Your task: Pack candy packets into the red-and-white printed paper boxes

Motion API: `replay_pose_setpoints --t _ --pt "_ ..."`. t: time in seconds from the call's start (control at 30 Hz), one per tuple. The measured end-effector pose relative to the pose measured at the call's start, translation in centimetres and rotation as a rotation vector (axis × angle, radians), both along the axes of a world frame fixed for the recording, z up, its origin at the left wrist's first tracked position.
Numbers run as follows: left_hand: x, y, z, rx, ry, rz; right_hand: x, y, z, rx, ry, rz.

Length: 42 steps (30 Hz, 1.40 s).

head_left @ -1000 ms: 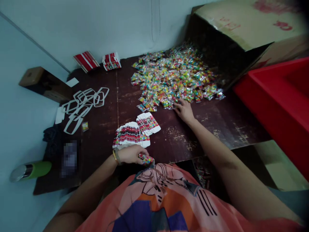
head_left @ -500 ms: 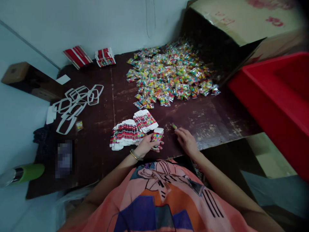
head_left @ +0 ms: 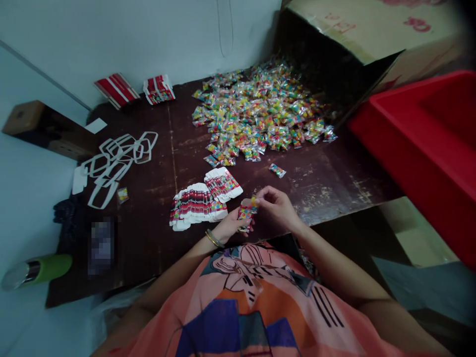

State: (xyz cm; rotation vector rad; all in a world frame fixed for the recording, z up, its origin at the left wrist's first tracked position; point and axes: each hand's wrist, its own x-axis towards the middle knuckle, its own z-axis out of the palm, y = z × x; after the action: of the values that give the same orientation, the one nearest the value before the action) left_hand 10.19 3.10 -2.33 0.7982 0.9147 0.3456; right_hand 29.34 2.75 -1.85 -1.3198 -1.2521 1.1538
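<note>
My left hand (head_left: 235,225) is closed around a small printed candy box (head_left: 246,212), whose top end looks open. Right beside that opening, my right hand (head_left: 275,204) pinches a small candy packet (head_left: 254,201) with a yellow part showing. Left of the box lie flat printed boxes (head_left: 197,203) in overlapping rows, and a smaller stack (head_left: 223,183) touches them. One loose candy packet (head_left: 277,170) rests on the table above my right hand. Farther back spreads a large heap of clear candy packets (head_left: 256,116).
A red plastic bin (head_left: 412,148) and a cardboard box (head_left: 357,29) stand at the right. White bands (head_left: 119,158), a lone packet (head_left: 122,195) and a green bottle (head_left: 48,267) are at the left. Red-and-white card stacks (head_left: 159,89) lean by the wall.
My right hand has moved left to the box's open end with a packet. A loose packet now lies on the table above it. The box in my left hand shows its top opened.
</note>
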Motion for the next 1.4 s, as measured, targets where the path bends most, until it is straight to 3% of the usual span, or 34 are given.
replay_pose_setpoints --t 0.13,0.27,0.33,0.43,0.5,0.57,0.63,0.7,0.8,0.87,1.0,1.1,1.23,1.33,1.4 --pt "0.6 -0.1 0.6 0.030 -0.001 -0.005 -2.0 0.5 1.3 0.140 -0.299 -0.104" --pt "0.2 0.3 1.1 0.111 0.056 -0.006 -1.9 0.6 1.1 0.268 -0.525 0.127" --pt "-0.1 0.5 1.0 0.136 0.068 -0.008 -1.7 0.4 0.8 0.265 -0.462 0.122" --pt "-0.1 0.7 0.8 0.100 0.013 0.042 -1.5 0.2 0.0 0.079 -0.102 0.008" --pt "-0.1 0.7 0.5 0.058 0.002 0.055 -1.6 0.1 -0.5 -0.126 0.173 0.074" --pt "0.0 0.7 0.2 0.073 0.041 0.024 -1.6 0.0 -0.8 -0.289 0.323 0.227" --pt "0.1 0.6 0.0 0.147 0.094 -0.023 -1.5 0.0 -0.7 -0.327 0.299 0.342" --pt "0.1 0.6 -0.1 0.201 0.115 -0.032 -1.3 0.0 -0.2 -0.205 0.148 0.387" --pt "0.3 0.8 -0.1 0.116 0.055 0.039 -1.0 -0.2 0.9 0.061 -0.072 0.383" --pt "0.4 1.0 0.0 0.053 -0.007 0.074 -0.8 -0.3 1.5 0.123 -0.112 0.333" --pt "0.0 1.2 0.3 0.095 -0.089 0.023 -0.7 -0.2 1.5 0.074 -0.094 0.198" --pt "-0.3 0.8 0.6 0.154 -0.042 -0.028 -1.3 -0.6 0.8 0.094 -0.087 0.198" --pt "0.7 -0.4 0.6 0.058 -0.017 0.023 -1.7 -1.9 -0.3 0.111 -0.095 0.135" --pt "1.4 -0.8 0.8 0.044 -0.054 -0.030 1.0 -2.6 0.2 0.020 -0.072 0.151" --pt "1.3 -0.4 1.1 0.087 -0.067 -0.112 4.2 -2.7 1.2 -0.039 -0.101 0.282"
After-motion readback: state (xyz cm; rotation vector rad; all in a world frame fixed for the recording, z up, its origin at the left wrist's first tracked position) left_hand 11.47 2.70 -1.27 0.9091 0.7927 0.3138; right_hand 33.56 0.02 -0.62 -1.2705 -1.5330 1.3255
